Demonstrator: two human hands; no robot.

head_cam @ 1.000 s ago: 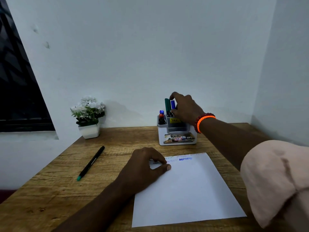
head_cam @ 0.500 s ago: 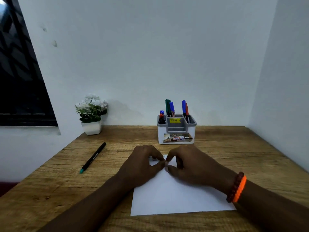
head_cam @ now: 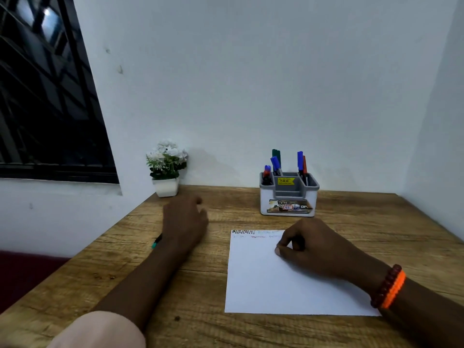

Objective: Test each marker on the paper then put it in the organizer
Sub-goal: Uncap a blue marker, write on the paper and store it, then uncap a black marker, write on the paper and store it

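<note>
The left hand (head_cam: 184,219) hovers over the black pen (head_cam: 156,241) on the desk (head_cam: 190,285), fingers loose, blurred, contact unclear; the right hand (head_cam: 308,247) rests curled on the paper (head_cam: 276,290), holding nothing; five markers stand in the organizer (head_cam: 288,197) behind.

A white paper (head_cam: 276,285) is laid flat at 5 o'clock, scribbles along its far edge. At 1 o'clock a white-and-grey organizer (head_cam: 288,202) is stood, capped markers (head_cam: 276,163) upright inside. A black marker (head_cam: 157,242), teal-ended, is seen at 9 o'clock.
</note>
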